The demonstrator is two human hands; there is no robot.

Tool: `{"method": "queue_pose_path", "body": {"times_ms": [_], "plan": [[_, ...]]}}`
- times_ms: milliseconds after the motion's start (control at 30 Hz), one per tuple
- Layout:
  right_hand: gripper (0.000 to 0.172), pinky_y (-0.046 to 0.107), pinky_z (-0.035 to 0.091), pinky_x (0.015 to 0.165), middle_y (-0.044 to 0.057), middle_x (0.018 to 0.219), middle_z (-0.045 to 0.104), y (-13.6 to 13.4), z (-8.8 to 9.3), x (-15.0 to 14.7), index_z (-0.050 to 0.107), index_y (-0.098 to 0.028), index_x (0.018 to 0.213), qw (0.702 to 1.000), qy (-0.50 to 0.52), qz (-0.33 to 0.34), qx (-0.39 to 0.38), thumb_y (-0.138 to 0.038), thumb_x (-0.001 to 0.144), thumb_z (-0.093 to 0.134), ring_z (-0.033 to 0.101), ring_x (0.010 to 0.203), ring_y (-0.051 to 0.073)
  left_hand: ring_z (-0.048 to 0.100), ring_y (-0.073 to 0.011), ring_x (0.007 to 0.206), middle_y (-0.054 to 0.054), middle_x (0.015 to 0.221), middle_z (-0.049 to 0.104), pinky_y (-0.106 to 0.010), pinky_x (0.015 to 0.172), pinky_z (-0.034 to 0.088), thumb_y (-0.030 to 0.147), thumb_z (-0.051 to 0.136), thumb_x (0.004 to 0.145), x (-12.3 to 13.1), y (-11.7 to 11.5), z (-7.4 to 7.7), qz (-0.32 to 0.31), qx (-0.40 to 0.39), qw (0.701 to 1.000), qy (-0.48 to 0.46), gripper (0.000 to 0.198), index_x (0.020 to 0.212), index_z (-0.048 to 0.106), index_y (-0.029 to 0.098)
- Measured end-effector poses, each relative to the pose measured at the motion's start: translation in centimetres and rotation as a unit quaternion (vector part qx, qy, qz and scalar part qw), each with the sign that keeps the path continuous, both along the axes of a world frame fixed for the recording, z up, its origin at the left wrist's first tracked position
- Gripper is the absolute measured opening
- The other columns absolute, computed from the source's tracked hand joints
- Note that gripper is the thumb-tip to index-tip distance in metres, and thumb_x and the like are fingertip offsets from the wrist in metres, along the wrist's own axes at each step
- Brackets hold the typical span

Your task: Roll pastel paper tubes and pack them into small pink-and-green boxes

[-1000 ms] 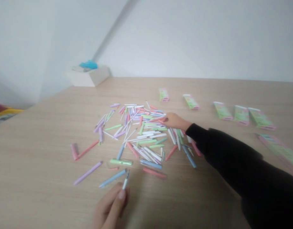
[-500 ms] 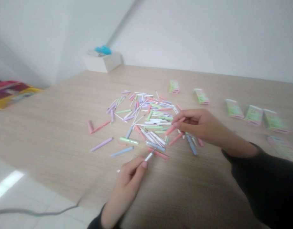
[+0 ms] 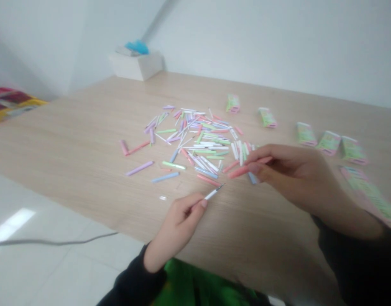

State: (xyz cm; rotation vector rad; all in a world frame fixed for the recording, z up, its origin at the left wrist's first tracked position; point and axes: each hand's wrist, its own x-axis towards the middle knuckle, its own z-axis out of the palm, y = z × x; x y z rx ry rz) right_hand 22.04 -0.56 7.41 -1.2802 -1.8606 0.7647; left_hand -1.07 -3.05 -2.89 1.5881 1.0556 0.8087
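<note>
Head-worn view — forward, downward

A pale wooden table [image 3: 87,114] stands against a plain white wall [image 3: 262,46]. On its far left corner sits a white box [image 3: 128,66], with something blue [image 3: 138,47] showing above the rim. A grey strip [image 3: 159,19] slants up the wall behind. Red and yellow items [image 3: 10,100] lie beyond the table's left edge. Below, a dark cable [image 3: 55,243] crosses the light tiled floor [image 3: 87,276], near a bright patch [image 3: 13,223].
</note>
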Motion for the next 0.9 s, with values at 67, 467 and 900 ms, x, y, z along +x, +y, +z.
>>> {"method": "queue_pose_path", "body": {"times_ms": [67,467,900], "plan": [[0.012,0.03,0.053,0.064,0.002,0.081,0.08,-0.4,0.1,0.2,0.076,-0.025,0.085,1.0,-0.004,-0.014,0.02,-0.035,0.09,0.072,0.071,0.072,0.019,0.039,-0.013,0.065,0.003,0.067,0.038,-0.027,0.061,0.03,0.038,0.044,0.101,-0.1,-0.2,0.1,-0.005,-0.004,1.0,0.0,0.038,0.068,0.041,0.02],[0.014,0.023,0.049,0.053,-0.001,0.066,0.072,-2.5,-3.6,-0.9,0.076,-0.024,0.08,0.992,0.043,0.066,-0.098,-0.037,0.085,0.079,0.064,0.058,0.013,0.053,-0.0181,0.083,-0.002,0.086,0.059,-0.028,0.075,0.042,0.036,0.049,0.101,0.6,-0.9,1.0,-0.124,-0.019,0.991,-0.048,0.024,0.094,0.063,0.018],[0.025,0.026,0.055,0.055,-0.001,0.063,0.069,-3.5,-7.3,0.2,0.074,-0.023,0.082,0.977,0.187,0.012,-0.107,-0.047,0.083,0.081,0.065,0.058,0.014,0.034,-0.0082,0.053,0.004,0.07,0.046,-0.022,0.047,0.028,0.042,0.048,0.104,1.2,1.2,-0.5,-0.251,-0.176,0.941,-0.146,0.04,0.13,0.063,0.015]]}}
